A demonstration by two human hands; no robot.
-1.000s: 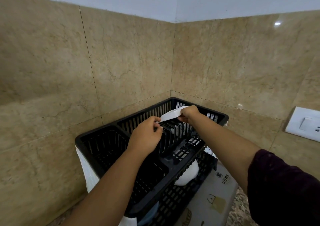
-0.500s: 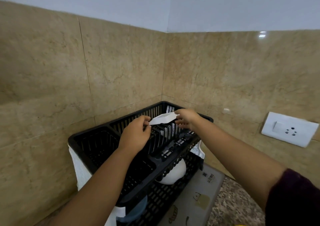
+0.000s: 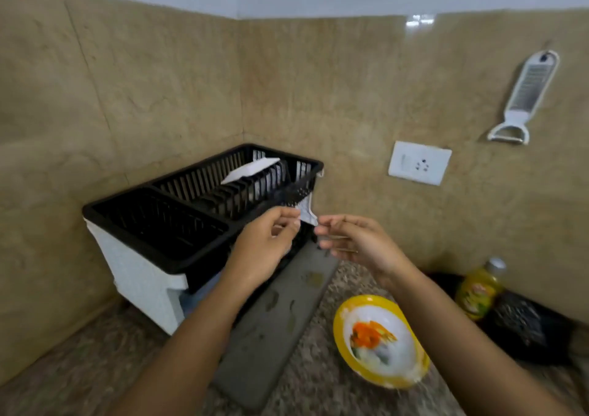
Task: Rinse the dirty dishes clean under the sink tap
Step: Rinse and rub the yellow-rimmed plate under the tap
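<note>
1. a speckled granite counter (image 3: 322,383) runs into a corner of beige marble-look wall tiles (image 3: 153,74), with plain white wall above them.
2. a black dish rack (image 3: 178,224) on a white base sits in that corner, beyond the fingertips; a white plate (image 3: 251,167) stands tilted in its slots, well past both hands.
3. the left hand (image 3: 264,250) and right hand (image 3: 360,243) hover in front of the rack's near end, fingertips close together – both loosely spread and curled, holding nothing.
4. a grey drain mat (image 3: 274,320) lies on the counter below the hands.
5. a yellow-rimmed bowl (image 3: 382,342) with orange and green residue sits on the counter below the right wrist, blurred.
6. right of the fingers – a white wall socket (image 3: 419,162), a white grater-peeler (image 3: 526,97) hanging on the tiles, and a yellow bottle (image 3: 478,291) by a dark object i cannot identify.
</note>
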